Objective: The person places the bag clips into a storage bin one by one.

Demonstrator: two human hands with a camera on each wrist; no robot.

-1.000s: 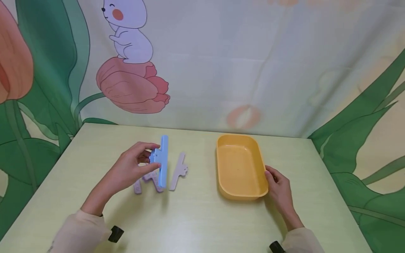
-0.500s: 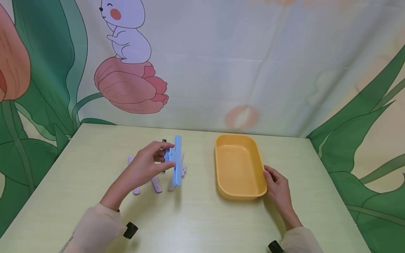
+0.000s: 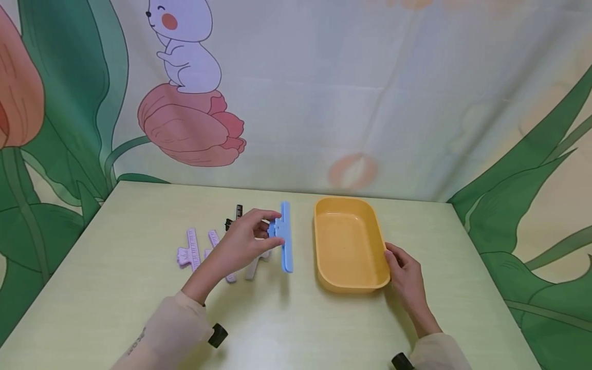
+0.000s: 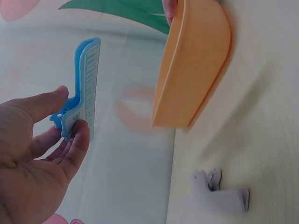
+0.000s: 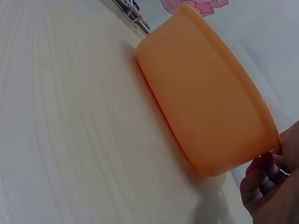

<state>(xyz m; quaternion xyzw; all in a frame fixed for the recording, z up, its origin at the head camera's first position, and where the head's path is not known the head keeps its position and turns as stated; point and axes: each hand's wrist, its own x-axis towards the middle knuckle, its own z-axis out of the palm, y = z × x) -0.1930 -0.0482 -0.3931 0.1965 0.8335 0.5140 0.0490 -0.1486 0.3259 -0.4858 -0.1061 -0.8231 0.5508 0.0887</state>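
My left hand (image 3: 245, 239) pinches a blue clip (image 3: 287, 241) by its handles between thumb and fingers. Long, flat and marked like a ruler along its bar, the clip (image 4: 88, 88) is held up over the table, left of a yellow plastic bin (image 3: 351, 280). At the bin's right side, my right hand (image 3: 407, 272) grips the rim. Its fingers curl beneath the rim in the right wrist view, beside the bin's orange-looking wall (image 5: 196, 93).
Purple clips (image 3: 188, 252) lie on the left of the table, with a greyish one (image 3: 252, 270) partly behind my left hand. Beyond that hand is a black clip (image 3: 238, 211). A printed curtain (image 3: 296, 128) hangs behind the table's far edge.
My left hand has carried the blue clip rightward, closer to the bin, uncovering the purple and black clips. My right hand and the bin hold their place.
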